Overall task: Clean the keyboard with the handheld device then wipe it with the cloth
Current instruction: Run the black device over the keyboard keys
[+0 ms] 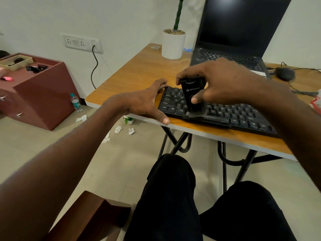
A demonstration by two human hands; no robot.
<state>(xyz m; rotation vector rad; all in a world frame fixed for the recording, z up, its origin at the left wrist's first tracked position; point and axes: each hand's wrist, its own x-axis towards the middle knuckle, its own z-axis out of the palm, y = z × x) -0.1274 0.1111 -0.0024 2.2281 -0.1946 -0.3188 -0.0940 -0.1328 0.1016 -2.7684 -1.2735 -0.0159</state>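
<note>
1. The black keyboard lies along the near edge of the wooden folding table, in front of an open laptop; its left end sits by the table's left corner.
2. The right hand grips the black handheld device upright, fingers curled over its top and thumb pressed on its front face, with the brush end down on the lower-left keys near the spacebar row.
3. The left hand rests spread against the keyboard's left end, fingers at the far corner and thumb flat on the table edge, bracing it (nothing is pinched).
4. To do this step well, I would keep the device's brush end touching the keys and draw it slowly along each row, left to right, overlapping passes so the gaps between keys are covered.
5. The bracing hand matters: the keyboard sits close to the table's edge and could slide toward the lap under a hard push.
6. No cloth can be picked out with certainty; wiping looks not yet begun.
</note>
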